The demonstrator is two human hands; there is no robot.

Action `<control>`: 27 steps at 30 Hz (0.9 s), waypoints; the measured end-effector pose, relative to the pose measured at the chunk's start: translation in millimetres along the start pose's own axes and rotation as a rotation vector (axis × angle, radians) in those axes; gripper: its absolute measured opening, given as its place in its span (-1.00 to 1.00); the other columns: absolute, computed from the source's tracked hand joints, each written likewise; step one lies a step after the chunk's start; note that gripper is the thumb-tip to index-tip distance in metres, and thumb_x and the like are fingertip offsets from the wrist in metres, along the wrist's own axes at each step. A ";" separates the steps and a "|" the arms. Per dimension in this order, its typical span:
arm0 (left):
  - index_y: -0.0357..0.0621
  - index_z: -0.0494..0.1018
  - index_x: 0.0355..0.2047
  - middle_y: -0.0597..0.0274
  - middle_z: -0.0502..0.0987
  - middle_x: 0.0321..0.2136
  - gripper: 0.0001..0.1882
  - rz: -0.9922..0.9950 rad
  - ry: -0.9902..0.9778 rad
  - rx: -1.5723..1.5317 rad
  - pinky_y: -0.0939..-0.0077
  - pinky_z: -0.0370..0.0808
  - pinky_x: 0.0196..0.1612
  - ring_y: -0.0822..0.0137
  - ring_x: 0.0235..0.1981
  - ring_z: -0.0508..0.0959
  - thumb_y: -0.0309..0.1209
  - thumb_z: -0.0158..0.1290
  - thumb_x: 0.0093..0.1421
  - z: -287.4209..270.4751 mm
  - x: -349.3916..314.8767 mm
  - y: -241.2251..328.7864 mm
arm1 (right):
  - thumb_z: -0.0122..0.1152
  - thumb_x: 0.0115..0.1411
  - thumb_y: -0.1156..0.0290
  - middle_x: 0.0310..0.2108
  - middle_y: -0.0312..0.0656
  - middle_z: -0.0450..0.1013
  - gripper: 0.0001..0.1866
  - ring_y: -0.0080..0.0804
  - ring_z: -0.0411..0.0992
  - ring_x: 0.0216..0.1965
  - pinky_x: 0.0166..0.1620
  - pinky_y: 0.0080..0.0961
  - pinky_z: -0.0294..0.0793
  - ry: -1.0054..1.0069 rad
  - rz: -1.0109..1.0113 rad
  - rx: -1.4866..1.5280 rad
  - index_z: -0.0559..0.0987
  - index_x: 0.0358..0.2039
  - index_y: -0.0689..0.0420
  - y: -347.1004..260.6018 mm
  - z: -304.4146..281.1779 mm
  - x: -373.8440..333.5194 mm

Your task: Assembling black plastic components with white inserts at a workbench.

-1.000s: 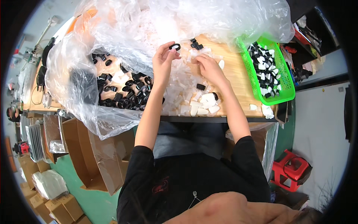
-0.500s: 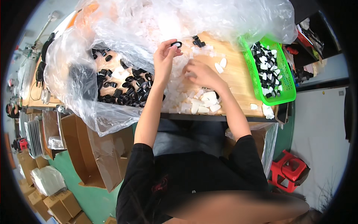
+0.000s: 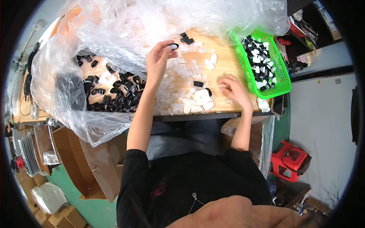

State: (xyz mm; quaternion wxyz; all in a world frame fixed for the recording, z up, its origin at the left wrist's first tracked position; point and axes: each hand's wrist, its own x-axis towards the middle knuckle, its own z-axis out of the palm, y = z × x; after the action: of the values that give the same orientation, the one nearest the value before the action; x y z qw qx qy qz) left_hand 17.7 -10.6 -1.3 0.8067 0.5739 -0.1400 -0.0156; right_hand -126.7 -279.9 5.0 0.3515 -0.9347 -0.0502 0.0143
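Note:
My left hand (image 3: pixel 157 60) is raised over the table and pinches a small black ring-shaped part with a whitish centre (image 3: pixel 173 46) between thumb and fingertips. Low over the wood, between the loose white pieces and the green basket (image 3: pixel 248 70), hovers my right hand (image 3: pixel 236 92). Its fingers are curled but apart, and I see nothing in them. A heap of white oval caps (image 3: pixel 198 99) lies left of that hand, with a black ring (image 3: pixel 198 83) at its far side. Two more white ovals (image 3: pixel 211 61) rest farther back. Many black rings (image 3: pixel 121 95) lie on the left.
Clear plastic bagging (image 3: pixel 91 121) surrounds the black rings, and more spreads along the back over translucent small pieces (image 3: pixel 148 26). Black and white parts fill the basket. Below the table's front edge stands a cardboard box (image 3: pixel 97 163); a red stool (image 3: pixel 289 161) is at right.
My right hand has moved from the translucent pieces beside my left hand to the right, toward the basket. The left hand still holds the black ring. The whole view has shifted slightly.

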 end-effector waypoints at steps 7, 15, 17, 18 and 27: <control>-0.41 0.45 -0.02 0.06 0.58 -0.16 -0.74 0.031 -0.169 0.121 0.54 0.57 -0.09 0.39 -0.21 0.60 -0.55 -0.05 0.32 -3.4 -5.6 -10.8 | 0.26 0.12 0.53 -0.37 -0.16 0.45 -0.87 -0.32 0.47 -0.41 -0.32 -0.48 0.45 0.205 -0.244 0.067 0.54 -0.29 0.20 -52.5 41.7 46.1; -0.40 0.48 -0.09 0.13 0.59 -0.24 -0.78 0.012 -0.159 0.076 0.60 0.53 -0.13 0.39 -0.24 0.62 -0.54 -0.04 0.33 7.2 -7.5 -6.1 | 0.29 0.10 0.52 -0.34 -0.20 0.45 -0.90 -0.37 0.48 -0.40 -0.35 -0.55 0.46 0.473 -0.570 0.000 0.55 -0.37 0.22 -80.6 37.9 108.0; -0.40 0.48 -0.09 0.13 0.59 -0.23 -0.79 0.044 -0.146 0.086 0.60 0.54 -0.13 0.39 -0.24 0.62 -0.54 -0.02 0.32 5.8 -8.5 -5.6 | 0.29 0.10 0.53 -0.31 -0.20 0.46 -0.88 -0.40 0.50 -0.34 -0.29 -0.58 0.49 0.480 -0.592 -0.048 0.54 -0.34 0.20 -84.7 44.1 113.4; -0.40 0.48 -0.10 0.13 0.59 -0.22 -0.79 0.071 -0.134 0.096 0.60 0.54 -0.13 0.39 -0.23 0.61 -0.54 -0.01 0.31 4.1 -9.3 -5.4 | 0.29 0.10 0.53 -0.31 -0.20 0.46 -0.88 -0.40 0.50 -0.34 -0.29 -0.58 0.49 0.474 -0.601 -0.043 0.54 -0.34 0.20 -88.8 45.4 113.3; -0.34 0.53 -0.19 0.16 0.56 -0.25 -0.85 0.244 -0.074 0.172 0.58 0.57 -0.16 0.40 -0.23 0.60 -0.60 0.08 0.23 11.6 -8.9 -2.7 | 0.23 0.22 0.52 -0.15 -0.23 0.52 -0.71 -0.56 0.49 -0.14 -0.07 -0.60 0.49 0.093 -0.044 0.922 0.53 -0.04 0.25 -69.2 52.6 117.4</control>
State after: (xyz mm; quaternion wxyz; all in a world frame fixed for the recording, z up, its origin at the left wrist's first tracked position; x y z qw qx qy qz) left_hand 6.8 -20.5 -2.2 0.7447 0.6187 -0.2391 0.0734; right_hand -19.0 -181.5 12.1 0.7327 -0.6791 -0.0425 -0.0141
